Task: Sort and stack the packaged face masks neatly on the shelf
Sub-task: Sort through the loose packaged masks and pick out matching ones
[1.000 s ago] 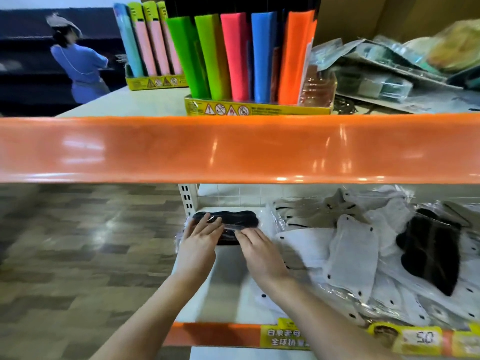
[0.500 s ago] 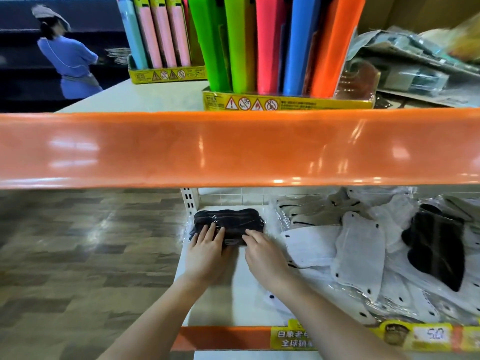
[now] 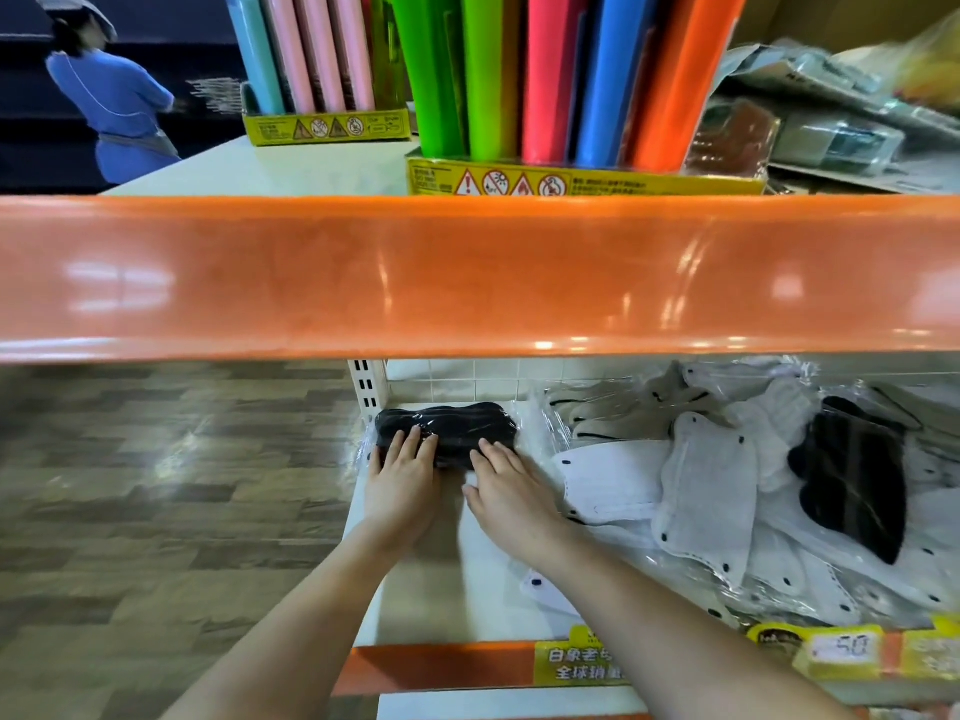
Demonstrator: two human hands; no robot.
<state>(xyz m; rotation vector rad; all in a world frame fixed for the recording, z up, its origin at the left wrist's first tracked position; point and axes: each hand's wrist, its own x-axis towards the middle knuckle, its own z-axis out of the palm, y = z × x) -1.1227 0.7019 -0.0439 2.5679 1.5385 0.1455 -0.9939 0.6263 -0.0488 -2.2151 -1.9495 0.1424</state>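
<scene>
On the white shelf [image 3: 415,605], a loose heap of packaged masks [image 3: 727,491] fills the right side, while the black mask pack [image 3: 447,426] lies at the back left corner under the flat, straight fingers of both left hand [image 3: 402,488] and right hand [image 3: 511,493], pressing, not grasping.

The orange shelf rail [image 3: 467,272] hides the rear of the lower shelf [image 3: 415,605]. The left hand [image 3: 402,485] covers the near edge of the black mask pack [image 3: 452,426]. Price label [image 3: 841,648] print beneath the rail is blurred.
</scene>
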